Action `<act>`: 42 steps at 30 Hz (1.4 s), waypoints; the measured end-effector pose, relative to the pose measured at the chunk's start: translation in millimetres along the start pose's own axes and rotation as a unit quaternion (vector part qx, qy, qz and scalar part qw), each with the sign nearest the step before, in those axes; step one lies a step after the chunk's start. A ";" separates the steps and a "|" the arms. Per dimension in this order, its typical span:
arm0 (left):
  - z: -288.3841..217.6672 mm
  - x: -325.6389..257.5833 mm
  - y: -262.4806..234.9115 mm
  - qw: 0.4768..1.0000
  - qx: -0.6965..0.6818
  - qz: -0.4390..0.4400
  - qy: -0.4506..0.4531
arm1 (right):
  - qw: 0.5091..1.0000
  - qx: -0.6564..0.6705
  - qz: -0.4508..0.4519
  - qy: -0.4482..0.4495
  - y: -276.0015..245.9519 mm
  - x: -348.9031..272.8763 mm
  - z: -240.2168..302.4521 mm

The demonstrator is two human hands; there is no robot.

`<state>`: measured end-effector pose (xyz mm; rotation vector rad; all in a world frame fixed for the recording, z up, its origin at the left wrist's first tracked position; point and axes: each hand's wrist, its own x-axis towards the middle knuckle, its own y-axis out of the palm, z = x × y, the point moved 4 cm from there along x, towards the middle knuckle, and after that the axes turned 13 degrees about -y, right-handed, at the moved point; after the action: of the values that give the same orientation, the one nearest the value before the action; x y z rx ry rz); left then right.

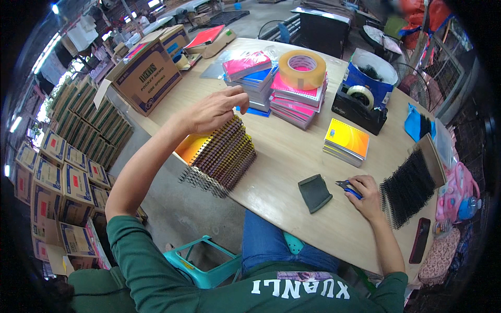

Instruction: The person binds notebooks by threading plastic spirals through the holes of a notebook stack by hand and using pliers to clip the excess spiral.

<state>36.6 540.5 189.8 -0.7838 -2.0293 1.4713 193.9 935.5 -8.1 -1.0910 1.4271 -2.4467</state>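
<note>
My left hand is over the top of a tall stack of yellow spiral notebooks at the table's left front edge. Its fingers are curled down at the stack's upper end, and what they pinch, if anything, is hidden. Loose wire coil ends stick out low on the stack's left side. On the right, my right hand rests on the table, closed around small blue-handled pliers. The pliers' jaws point left, toward a dark flat pad. Beyond that hand sits a short pile of yellow notebooks.
Black spiral coils lie by a cardboard piece at right, near a phone. Farther back are pink notebooks, a tape roll, a tape dispenser and a carton. A teal stool stands below.
</note>
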 end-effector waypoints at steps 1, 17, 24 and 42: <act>1.8 0.4 2.2 1.000 0.002 0.006 0.003 | 1.000 0.011 -0.002 -0.008 2.8 1.4 -0.7; -159.8 -11.9 37.5 0.903 -0.321 -0.287 0.013 | 0.984 -0.084 0.019 -0.154 39.9 37.9 51.7; -45.2 182.2 206.5 0.926 -0.177 -0.143 -0.302 | 0.994 -0.085 -0.052 0.032 -16.2 0.2 45.0; -191.4 -8.9 218.2 0.915 -0.372 -0.120 -0.098 | 0.952 -0.047 -0.091 0.290 -78.1 -83.6 -7.0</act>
<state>209.5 714.8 34.7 -0.6336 -2.7641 0.6321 270.8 1019.1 7.6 -0.5449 1.6596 -3.0273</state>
